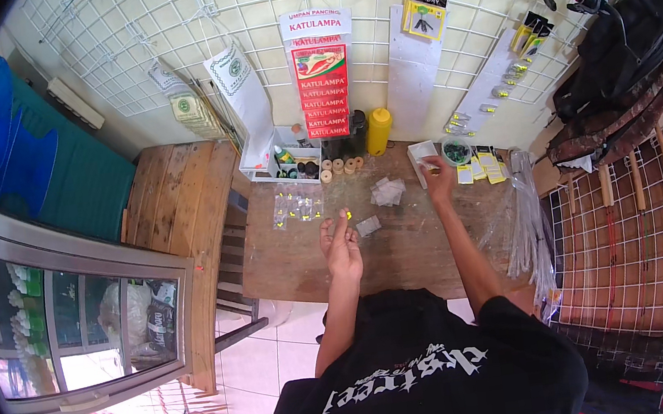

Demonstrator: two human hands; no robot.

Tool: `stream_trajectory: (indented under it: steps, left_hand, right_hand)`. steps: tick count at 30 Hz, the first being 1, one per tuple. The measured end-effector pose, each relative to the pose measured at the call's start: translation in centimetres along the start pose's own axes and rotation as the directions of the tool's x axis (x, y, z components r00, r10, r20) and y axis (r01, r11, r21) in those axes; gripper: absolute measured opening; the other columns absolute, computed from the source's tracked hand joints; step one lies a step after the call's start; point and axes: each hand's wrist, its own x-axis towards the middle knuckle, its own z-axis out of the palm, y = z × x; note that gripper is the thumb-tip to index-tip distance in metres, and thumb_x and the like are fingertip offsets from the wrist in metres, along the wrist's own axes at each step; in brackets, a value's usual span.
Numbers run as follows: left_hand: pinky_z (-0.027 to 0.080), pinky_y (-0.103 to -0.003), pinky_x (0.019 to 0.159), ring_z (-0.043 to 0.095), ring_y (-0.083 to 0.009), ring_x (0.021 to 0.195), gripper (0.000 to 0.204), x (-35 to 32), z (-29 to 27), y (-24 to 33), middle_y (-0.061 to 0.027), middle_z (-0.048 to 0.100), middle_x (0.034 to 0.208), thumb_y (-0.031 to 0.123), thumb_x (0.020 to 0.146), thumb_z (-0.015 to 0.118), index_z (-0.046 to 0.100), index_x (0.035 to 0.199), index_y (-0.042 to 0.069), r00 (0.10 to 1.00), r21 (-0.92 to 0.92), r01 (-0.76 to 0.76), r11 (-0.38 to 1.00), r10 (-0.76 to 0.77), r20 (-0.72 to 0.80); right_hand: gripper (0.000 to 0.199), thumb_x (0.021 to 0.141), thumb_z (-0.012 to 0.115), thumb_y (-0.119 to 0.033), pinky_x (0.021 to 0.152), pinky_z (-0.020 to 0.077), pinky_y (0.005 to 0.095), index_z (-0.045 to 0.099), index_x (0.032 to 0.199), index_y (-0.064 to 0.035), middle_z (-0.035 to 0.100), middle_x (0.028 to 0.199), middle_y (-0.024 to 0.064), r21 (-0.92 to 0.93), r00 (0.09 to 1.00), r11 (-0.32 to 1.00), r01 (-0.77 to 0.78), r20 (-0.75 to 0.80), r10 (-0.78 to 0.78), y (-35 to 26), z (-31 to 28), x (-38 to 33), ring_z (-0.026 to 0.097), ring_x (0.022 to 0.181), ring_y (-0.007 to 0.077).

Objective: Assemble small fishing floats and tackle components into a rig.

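Note:
Between the thumb and fingers of my left hand [341, 249] is a small bright yellow piece [349, 216], too small to name more closely. My right hand [439, 179] reaches to a small white open tray [422, 150] at the back right of the table, its fingers bent together at the tray's near end. What those fingers hold, if anything, is too small to make out. Left of my left hand lie several small clear packets [298, 204] with yellow bits in them. A pile of clear plastic bags [387, 192] lies between my hands, and one separate bag [368, 225] is nearer to me.
A round tub [456, 150] with dark green contents stands beside the tray, near yellow-and-white cards [485, 165]. At the back are a yellow bottle [379, 132], cork-coloured cylinders [327, 171] and a white organizer box [283, 166]. Clear plastic sleeves [525, 223] hang over the right edge.

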Motion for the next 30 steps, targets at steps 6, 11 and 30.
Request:
stream_trajectory:
  steps: [6,11,30]
  left_hand:
    - [0.035,-0.020,0.057,0.048,-0.0060,0.065,0.035,0.2,1.4,-0.3,-0.0137,0.063,0.104,0.004,0.084,0.068,0.040,0.101,0.015,0.990,0.217,-0.128,0.968,0.111,0.087]
    - [0.041,-0.027,0.082,0.059,-0.0109,0.083,0.035,-0.7,3.2,-1.5,-0.0110,0.067,0.092,0.002,0.082,0.068,0.039,0.100,0.011,0.969,0.338,-0.222,0.914,0.169,0.179]
    - [0.042,-0.026,0.080,0.058,-0.0098,0.082,0.030,-0.5,3.4,-2.2,-0.0089,0.067,0.086,0.002,0.083,0.067,0.042,0.099,0.009,0.968,0.347,-0.169,0.922,0.090,0.233]
  right_hand:
    - [0.019,0.086,0.066,-0.011,0.071,0.0511,0.0265,0.063,0.102,-0.0010,0.069,0.091,0.0077,0.490,0.741,0.741,-0.459,0.671,0.016,-10.0,-1.3,-6.7,0.064,0.079,0.0135]
    - [0.023,0.085,0.068,-0.010,0.073,0.0508,0.0253,0.061,0.104,0.0000,0.068,0.090,0.0073,0.574,0.751,0.618,-0.537,0.659,0.041,-11.8,-0.9,-9.1,0.064,0.081,0.0117]
    - [0.013,0.085,0.066,-0.005,0.071,0.0504,0.0254,0.062,0.096,0.0008,0.065,0.089,0.0070,0.663,0.775,0.405,-0.629,0.576,0.262,-11.4,-0.5,-10.5,0.061,0.077,0.0122]
